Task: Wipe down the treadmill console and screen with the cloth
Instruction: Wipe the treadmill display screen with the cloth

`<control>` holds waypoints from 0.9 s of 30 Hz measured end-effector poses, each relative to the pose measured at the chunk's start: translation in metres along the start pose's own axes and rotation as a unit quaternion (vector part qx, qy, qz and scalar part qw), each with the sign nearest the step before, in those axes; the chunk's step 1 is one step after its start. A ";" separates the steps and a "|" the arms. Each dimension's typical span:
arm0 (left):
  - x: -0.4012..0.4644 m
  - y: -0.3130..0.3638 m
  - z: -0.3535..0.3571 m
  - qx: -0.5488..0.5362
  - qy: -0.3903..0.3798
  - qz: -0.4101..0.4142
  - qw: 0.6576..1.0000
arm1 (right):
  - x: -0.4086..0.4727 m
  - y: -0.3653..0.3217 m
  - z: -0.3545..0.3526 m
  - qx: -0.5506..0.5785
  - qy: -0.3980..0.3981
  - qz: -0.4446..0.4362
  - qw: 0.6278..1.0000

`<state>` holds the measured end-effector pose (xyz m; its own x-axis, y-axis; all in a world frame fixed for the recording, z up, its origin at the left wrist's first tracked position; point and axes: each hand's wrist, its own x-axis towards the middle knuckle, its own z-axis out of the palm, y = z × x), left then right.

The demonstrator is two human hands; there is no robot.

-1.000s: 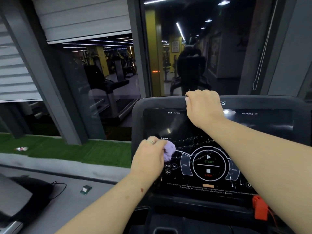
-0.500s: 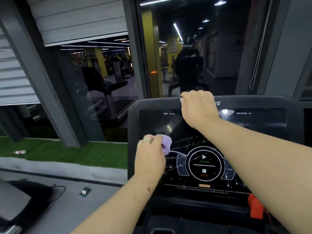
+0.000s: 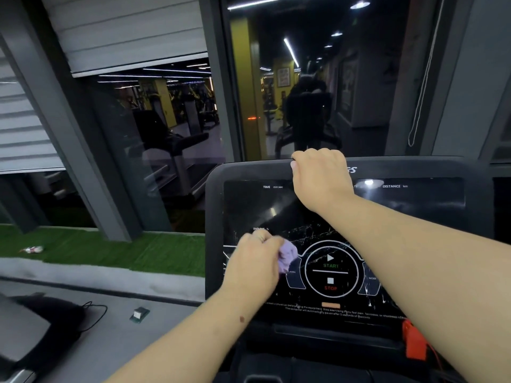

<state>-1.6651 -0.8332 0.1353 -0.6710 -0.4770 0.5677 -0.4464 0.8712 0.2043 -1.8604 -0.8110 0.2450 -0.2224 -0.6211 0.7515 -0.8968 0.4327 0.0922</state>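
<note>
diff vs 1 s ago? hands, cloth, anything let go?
The left hand rubbed the bunched lilac cloth slightly up the black console screen, then back down beside the round START/STOP dial. Nothing was released. The right hand kept its grip on the console's top edge, and the red safety clip stayed put.

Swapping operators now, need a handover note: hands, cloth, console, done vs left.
Left hand grips the balled purple cloth, pressed on the screen left of the START/STOP dial.
Right hand grips the console top edge, steadying it.
Done: cannot tell how much is wiped.
Left: white streaks around the dial and at lower right; red safety clip area untouched by either hand.
</note>
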 end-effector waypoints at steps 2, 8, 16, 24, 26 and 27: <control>0.019 -0.014 -0.009 0.012 0.060 -0.049 0.997 | 0.000 0.001 0.000 -0.001 -0.005 0.001 1.000; -0.014 0.026 0.017 -0.035 0.006 -0.044 0.998 | 0.000 0.001 -0.003 0.020 -0.008 -0.001 1.000; 0.019 0.006 0.003 0.014 0.081 -0.114 0.990 | 0.000 0.001 -0.002 0.023 -0.015 0.003 1.000; 0.022 -0.001 0.011 0.037 0.059 -0.058 0.996 | 0.000 0.006 -0.003 0.036 -0.025 -0.001 0.999; 0.017 0.004 0.017 0.025 0.073 -0.090 0.993 | 0.000 0.006 -0.004 0.034 -0.035 -0.005 0.999; 0.009 0.014 0.021 0.024 0.050 -0.076 0.996 | 0.001 0.006 -0.006 0.034 -0.040 -0.007 0.999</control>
<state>-1.6900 -0.8276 0.1264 -0.5322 -0.5868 0.6102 -0.5672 0.7823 0.2576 -1.8639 -0.8053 0.2497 -0.2372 -0.6774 0.6963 -0.9232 0.3802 0.0554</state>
